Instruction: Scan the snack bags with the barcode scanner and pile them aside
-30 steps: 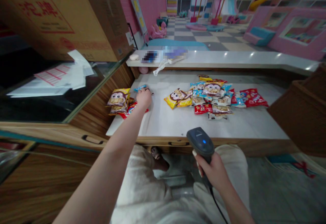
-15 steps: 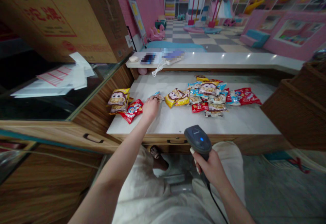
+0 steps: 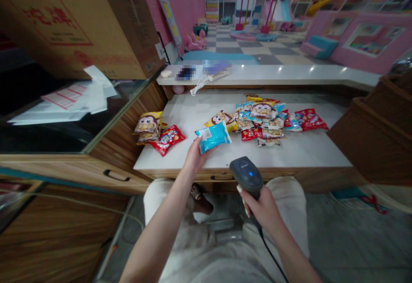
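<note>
The blue snack packet (image 3: pixel 213 137) is clamped in the left hand (image 3: pixel 195 156), which closes on its lower edge and holds it tilted above the near part of the surface (image 3: pixel 299 154). The right hand (image 3: pixel 262 208) is wrapped around the grip of a dark grey barcode scanner (image 3: pixel 246 173), whose blue light is lit and whose black cord (image 3: pixel 273 257) trails downward. The scanner head sits just beside the packet, not touching it, above the near edge of the surface. Ahead lies a heap of yellow, blue and red snack packets (image 3: pixel 260 122), overlapping one another. To the left, well apart from the heap, two monkey-printed packets (image 3: pixel 147 123) lie against a red packet (image 3: pixel 168 139). The pale stone-like surface is set in a wood-veneer counter with a drawer pull (image 3: pixel 116 175). Beyond it runs a white ledge (image 3: pixel 273 73) carrying a white cable (image 3: pixel 199 86) and blurred objects. At left, a large cardboard box (image 3: pixel 77 25) sits above papers (image 3: pixel 77 98) on dark glass, and a brown wooden unit (image 3: pixel 370 137) stands at right. Past the ledge, a checkered floor (image 3: pixel 257 45) leads through a children's play area with a pink playhouse (image 3: pixel 363 38) and a pink brick wall (image 3: pixel 180 4).
</note>
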Demonstrator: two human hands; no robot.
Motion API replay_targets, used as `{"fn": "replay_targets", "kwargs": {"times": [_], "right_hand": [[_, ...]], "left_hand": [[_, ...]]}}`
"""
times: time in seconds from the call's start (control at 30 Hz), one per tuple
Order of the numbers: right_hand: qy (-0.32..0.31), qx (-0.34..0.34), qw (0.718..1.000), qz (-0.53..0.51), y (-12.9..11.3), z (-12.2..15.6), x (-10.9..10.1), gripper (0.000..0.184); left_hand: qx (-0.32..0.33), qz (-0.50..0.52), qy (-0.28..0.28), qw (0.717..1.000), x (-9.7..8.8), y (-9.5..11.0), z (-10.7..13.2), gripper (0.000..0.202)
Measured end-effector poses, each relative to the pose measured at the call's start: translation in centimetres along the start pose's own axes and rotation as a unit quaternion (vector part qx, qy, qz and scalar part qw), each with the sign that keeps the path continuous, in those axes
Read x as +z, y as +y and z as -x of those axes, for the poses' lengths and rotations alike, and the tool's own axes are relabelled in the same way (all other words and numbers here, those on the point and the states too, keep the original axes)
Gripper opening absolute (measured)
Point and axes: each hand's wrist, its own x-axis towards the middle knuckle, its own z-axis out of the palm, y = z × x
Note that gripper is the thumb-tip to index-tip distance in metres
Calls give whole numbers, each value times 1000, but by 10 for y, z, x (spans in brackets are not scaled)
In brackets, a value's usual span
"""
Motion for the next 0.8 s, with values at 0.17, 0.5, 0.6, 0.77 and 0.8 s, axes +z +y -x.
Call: {"fn": "replay_targets", "kwargs": {"times": [0.17,0.5,0.6,0.77,0.8], "right_hand": [[2,-5,1000,3,-2,-2,1,37],[-9,0,1000,1,-12,-7,13,34],[-12,-7,1000,10,-19,-6,13,35],[-15,-7,1000,19,-26,-5,11,35],[-14,-4,1000,18,-26,-4,11,35]], "left_hand": [[5,-44,-30,999,3,-15,-3,54],[59,-121,-25,991,-10,-32,-9,61],[72,-155,-15,985,-13,-33,-10,52],[70,-175,-10,982,-16,-33,-12,49],[66,-177,-10,982,-16,-34,-13,50]]}}
